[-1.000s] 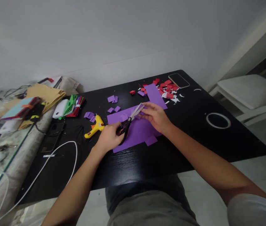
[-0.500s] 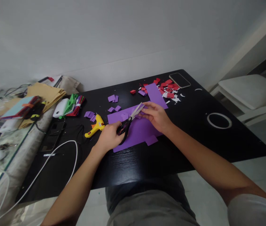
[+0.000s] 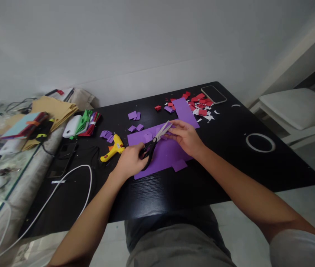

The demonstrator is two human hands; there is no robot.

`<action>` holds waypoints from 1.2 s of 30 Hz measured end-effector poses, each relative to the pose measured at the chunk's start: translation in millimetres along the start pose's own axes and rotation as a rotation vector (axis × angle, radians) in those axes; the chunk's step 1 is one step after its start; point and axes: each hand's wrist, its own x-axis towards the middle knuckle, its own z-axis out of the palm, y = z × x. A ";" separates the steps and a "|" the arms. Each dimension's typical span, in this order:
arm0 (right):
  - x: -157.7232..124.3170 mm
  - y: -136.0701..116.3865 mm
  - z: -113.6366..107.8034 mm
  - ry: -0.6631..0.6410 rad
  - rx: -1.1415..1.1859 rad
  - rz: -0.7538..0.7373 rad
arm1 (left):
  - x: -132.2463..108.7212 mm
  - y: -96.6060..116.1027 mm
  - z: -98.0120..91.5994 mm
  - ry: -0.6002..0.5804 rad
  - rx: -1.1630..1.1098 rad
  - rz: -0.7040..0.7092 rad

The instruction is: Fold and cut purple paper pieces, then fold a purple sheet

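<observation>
My left hand (image 3: 131,161) is wrapped round the black handles of a pair of scissors (image 3: 154,141), whose bright blades are parted and point away to the right. At the blade tips, my right hand (image 3: 185,136) has its fingers pinched together on a small purple paper piece, mostly hidden by the fingers and blades. Beneath both hands a large purple paper sheet (image 3: 160,159) lies flat on the table. One loose purple square (image 3: 179,165) overlaps its near edge. A purple strip (image 3: 185,111) lies just beyond my right hand.
Left of the sheet lie a yellow glue gun (image 3: 114,149) and small purple pieces (image 3: 107,135). Red paper pieces (image 3: 202,112), white scraps and a phone (image 3: 213,94) are at the far right. A white cable (image 3: 89,185) loops at the left; folded papers (image 3: 86,126) sit behind it.
The scissor blades have opened a little wider. Both hands stay in nearly the same place, and the things on the table have not moved.
</observation>
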 end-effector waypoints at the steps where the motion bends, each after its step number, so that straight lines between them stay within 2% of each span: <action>1: 0.1 0.2 -0.1 0.000 -0.001 -0.001 | 0.0 0.0 -0.1 0.000 0.001 0.002; 36: 2.4 1.9 -3.1 0.022 0.018 0.003 | 1.2 -0.5 -1.9 -0.044 0.011 -0.013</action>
